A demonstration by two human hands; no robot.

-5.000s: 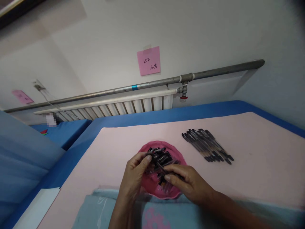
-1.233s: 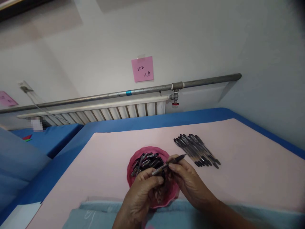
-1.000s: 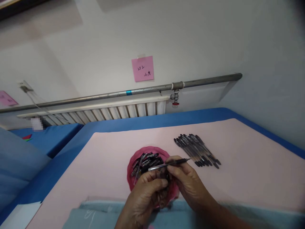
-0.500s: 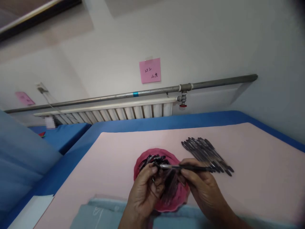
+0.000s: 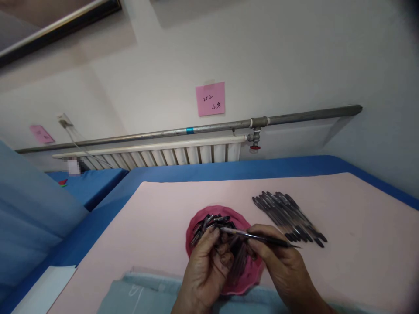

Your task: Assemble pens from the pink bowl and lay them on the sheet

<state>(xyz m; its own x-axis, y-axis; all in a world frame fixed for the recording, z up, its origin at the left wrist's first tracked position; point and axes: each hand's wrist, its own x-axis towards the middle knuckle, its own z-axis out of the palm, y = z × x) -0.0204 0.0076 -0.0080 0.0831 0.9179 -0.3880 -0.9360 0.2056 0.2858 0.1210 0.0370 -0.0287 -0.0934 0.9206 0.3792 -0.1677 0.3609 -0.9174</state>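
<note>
A slim pen point(image 5: 240, 233) with a clear barrel and a dark, pointed right end lies across both hands, over a pink basket point(image 5: 194, 224). My right hand point(image 5: 283, 257) is closed round its dark part. My left hand point(image 5: 206, 261) pinches the other end between thumb and fingers; that end is partly hidden by the fingertips. Below the hands, the basket holds short black pen caps point(image 5: 209, 221) and clear pen barrels point(image 5: 240, 264). Capped black pens point(image 5: 278, 213) lie side by side in a slanting row, right of the basket.
Pink sheeting point(image 5: 157, 213) covers the blue tabletop point(image 5: 229, 169). At the near edge lies a grey-blue cloth point(image 5: 131, 292), with white paper point(image 5: 49, 285) at left. A radiator point(image 5: 183, 155) and a pipe point(image 5: 301, 117) run along the wall behind.
The pen has tilted, its right end now lower and showing a thin point. Both hands have shifted slightly right and down in view, along with the whole scene.
</note>
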